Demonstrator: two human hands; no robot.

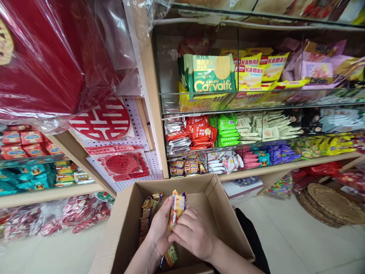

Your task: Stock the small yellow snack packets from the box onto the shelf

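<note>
Above an open cardboard box, my two hands are together around small wrapped snacks. My left hand is closed around a yellow, orange and blue snack packet, which stands up between the hands. The fingers of my right hand are curled against the packet's lower part and touch it from the right. Whether more packets lie behind it in my palms is hidden. Inside the box, similar packets form a row along the left wall. Another loose packet shows below my hands.
Glass-fronted shelves ahead hold green biscuit packs, yellow wafer packs and red sachets. Matching small packets fill a bottom compartment behind the box. A red plastic-wrapped item hangs at upper left. Woven trays rest on the floor at right.
</note>
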